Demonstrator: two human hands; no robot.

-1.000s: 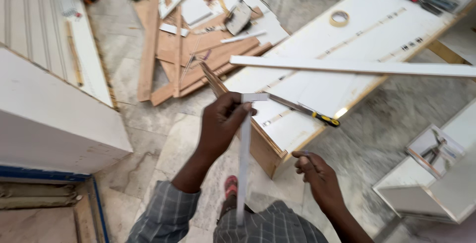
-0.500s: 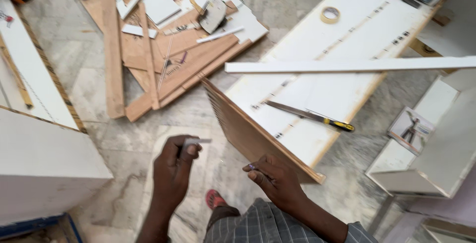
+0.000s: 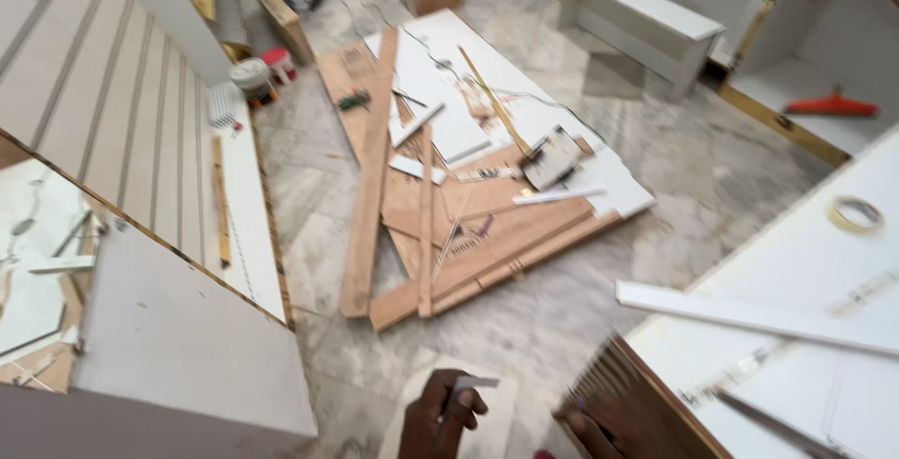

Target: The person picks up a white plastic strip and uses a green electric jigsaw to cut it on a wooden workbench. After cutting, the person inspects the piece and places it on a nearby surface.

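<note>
My left hand (image 3: 438,418) is at the bottom edge of the head view, its fingers closed on a short white strip (image 3: 474,382) above a pale board on the floor. My right hand (image 3: 582,427) is just to its right, only partly in frame. It grips the lower edge of a tilted brown board (image 3: 635,393) with a ribbed face. That board leans against the big white panel (image 3: 805,262) on the right.
A loose white strip (image 3: 749,315) and a tape roll (image 3: 854,214) lie on the white panel. A pile of wooden planks and white offcuts (image 3: 449,225) covers the marble floor ahead. A white cabinet (image 3: 178,337) stands at left, a white bench (image 3: 646,11) far back.
The view has swung up toward the plank pile, so both hands now sit at the bottom edge. The left hand still holds the white strip and the right hand stays on the brown board.
</note>
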